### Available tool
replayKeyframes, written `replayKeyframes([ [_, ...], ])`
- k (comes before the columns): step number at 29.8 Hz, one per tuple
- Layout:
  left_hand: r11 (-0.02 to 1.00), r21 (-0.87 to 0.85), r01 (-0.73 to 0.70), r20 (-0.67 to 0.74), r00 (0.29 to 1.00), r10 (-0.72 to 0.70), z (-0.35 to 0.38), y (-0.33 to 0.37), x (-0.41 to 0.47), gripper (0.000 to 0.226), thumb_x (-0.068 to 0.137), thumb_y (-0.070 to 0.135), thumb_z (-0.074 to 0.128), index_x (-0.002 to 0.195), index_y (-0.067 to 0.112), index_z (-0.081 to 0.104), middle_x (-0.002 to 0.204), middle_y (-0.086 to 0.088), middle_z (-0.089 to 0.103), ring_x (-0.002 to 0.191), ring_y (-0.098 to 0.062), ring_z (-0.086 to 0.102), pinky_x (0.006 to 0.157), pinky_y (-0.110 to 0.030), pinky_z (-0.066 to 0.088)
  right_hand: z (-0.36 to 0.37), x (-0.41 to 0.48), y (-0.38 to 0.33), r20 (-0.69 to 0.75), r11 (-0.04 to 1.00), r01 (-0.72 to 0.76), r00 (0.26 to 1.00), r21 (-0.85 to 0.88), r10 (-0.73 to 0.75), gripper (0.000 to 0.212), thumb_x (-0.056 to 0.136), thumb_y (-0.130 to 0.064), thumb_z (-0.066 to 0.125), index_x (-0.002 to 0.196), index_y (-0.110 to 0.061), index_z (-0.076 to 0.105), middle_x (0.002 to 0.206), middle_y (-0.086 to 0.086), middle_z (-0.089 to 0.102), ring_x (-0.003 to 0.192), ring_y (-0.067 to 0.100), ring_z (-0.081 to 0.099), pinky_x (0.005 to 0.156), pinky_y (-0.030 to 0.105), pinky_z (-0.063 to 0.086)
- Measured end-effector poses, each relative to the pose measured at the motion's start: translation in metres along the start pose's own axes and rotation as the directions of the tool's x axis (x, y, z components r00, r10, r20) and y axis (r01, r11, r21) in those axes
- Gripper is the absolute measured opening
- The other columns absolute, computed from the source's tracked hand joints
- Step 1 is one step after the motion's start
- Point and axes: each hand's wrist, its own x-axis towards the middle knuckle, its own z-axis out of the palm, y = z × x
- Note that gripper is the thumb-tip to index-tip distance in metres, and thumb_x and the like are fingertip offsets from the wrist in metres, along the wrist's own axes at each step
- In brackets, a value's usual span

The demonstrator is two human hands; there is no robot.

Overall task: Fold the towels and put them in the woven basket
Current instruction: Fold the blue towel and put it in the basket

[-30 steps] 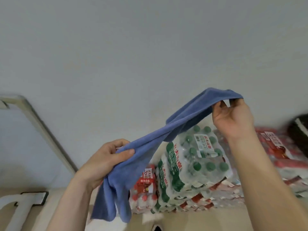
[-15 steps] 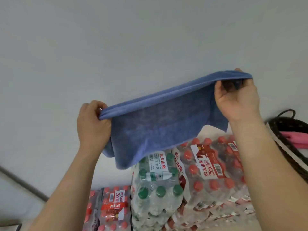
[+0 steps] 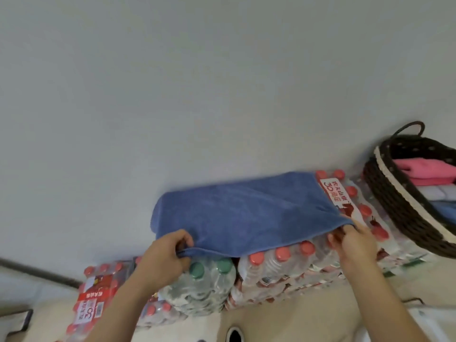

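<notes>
Bottle packs [image 3: 283, 267]: shrink-wrapped stack, lower ones cut off by the frame. Towel [image 3: 246, 213]: blue, spread atop the packs, near edge lifted; judged light, soft and limp, best taken at the corners. Basket [image 3: 394, 206]: dark woven, near the towel's right, partly out of frame; folded towels [image 3: 424, 169] inside, count unclear. Left grip [image 3: 165, 257]: pinching near-left corner. Right grip [image 3: 355, 243]: pinching near-right corner, fingertips hidden under cloth.

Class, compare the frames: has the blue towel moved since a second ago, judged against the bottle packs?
Yes. The blue towel came down: earlier held above the bottle packs, it now lies spread on them.
</notes>
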Motion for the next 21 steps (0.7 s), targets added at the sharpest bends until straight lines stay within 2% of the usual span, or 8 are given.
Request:
replayKeyframes([
  [5,0.998,0.022,-0.056,0.032,0.998,0.055,0.012,0.009,0.009,0.025,0.083,0.04,0.069,0.064,0.028,0.056,0.055,0.014,0.054,0.055,-0.003,0.05,0.053,-0.017,0.037,-0.015,0.003,0.005,-0.044,0.958,0.118,0.99,-0.262,-0.134,0.028,0.092,-0.009,0.047,0.086,-0.022,0.071,0.095,0.011,0.07,0.084,0.03,0.065,0.071,0.038,0.052],
  [7,0.996,-0.08,-0.036,0.061,0.997,0.041,0.009,0.003,0.005,0.037,0.086,0.039,0.067,0.055,0.024,0.055,0.047,0.01,0.047,0.047,-0.007,0.042,0.05,-0.018,0.032,-0.019,-0.002,0.003,-0.075,0.972,0.094,0.991,-0.215,-0.113,0.03,0.089,0.002,0.049,0.086,-0.019,0.07,0.089,0.01,0.069,0.078,0.027,0.064,0.068,0.032,0.051],
  [9,0.99,-0.139,-0.007,0.114,0.993,0.024,0.002,-0.003,-0.004,0.053,0.087,0.042,0.064,0.05,0.013,0.04,0.045,0.005,0.031,0.046,-0.01,0.028,0.048,-0.022,0.026,-0.025,-0.005,0.005,-0.147,0.989,0.029,0.988,-0.143,-0.05,0.031,0.086,0.01,0.05,0.08,-0.013,0.07,0.086,0.012,0.066,0.071,0.023,0.062,0.062,0.027,0.049],
  [12,0.997,-0.077,0.018,0.247,0.969,0.001,-0.008,-0.007,-0.016,0.06,0.088,0.043,0.062,0.048,0.013,0.028,0.046,0.001,0.023,0.046,-0.012,0.021,0.048,-0.022,0.021,-0.036,-0.008,0.012,-0.25,0.984,-0.022,0.968,-0.176,-0.023,0.034,0.08,0.008,0.054,0.066,-0.019,0.069,0.089,0.018,0.067,0.073,0.029,0.059,0.063,0.033,0.049],
  [14,0.999,0.046,0.017,0.354,0.935,-0.032,-0.012,-0.005,-0.019,0.061,0.088,0.047,0.06,0.045,0.014,0.033,0.041,0.002,0.028,0.042,-0.013,0.026,0.047,-0.02,0.024,-0.039,-0.017,0.012,-0.278,0.967,-0.062,0.961,-0.245,-0.008,0.027,0.076,0.004,0.06,0.064,-0.018,0.068,0.09,0.018,0.066,0.077,0.031,0.057,0.07,0.039,0.05],
  [17,0.976,0.216,0.015,0.485,0.866,-0.121,-0.016,0.006,-0.02,0.048,0.087,0.05,0.056,0.049,0.021,0.062,0.045,0.009,0.056,0.043,-0.005,0.049,0.055,-0.018,0.04,-0.039,-0.029,0.009,-0.249,0.915,-0.035,0.966,-0.401,-0.072,0.023,0.081,0.0,0.056,0.068,-0.018,0.065,0.095,0.014,0.064,0.086,0.034,0.057,0.082,0.045,0.051],
  [19,0.969,0.246,0.035,0.592,0.786,-0.179,-0.018,0.018,-0.019,0.043,0.086,0.047,0.052,0.058,0.02,0.07,0.058,0.006,0.068,0.05,-0.003,0.057,0.063,-0.019,0.049,-0.038,-0.029,0.006,-0.163,0.844,0.024,0.978,-0.535,-0.131,0.021,0.086,-0.002,0.049,0.083,-0.016,0.064,0.097,0.012,0.062,0.091,0.033,0.058,0.085,0.047,0.05],
  [21,0.97,0.229,0.078,0.7,0.679,-0.22,-0.019,0.031,-0.015,0.042,0.085,0.042,0.05,0.059,0.015,0.068,0.063,-0.002,0.07,0.053,-0.012,0.06,0.063,-0.022,0.052,-0.033,-0.025,-0.001,-0.055,0.785,0.074,0.989,-0.615,-0.137,0.019,0.088,-0.003,0.049,0.095,-0.016,0.061,0.094,0.008,0.061,0.09,0.029,0.057,0.084,0.044,0.048],
])
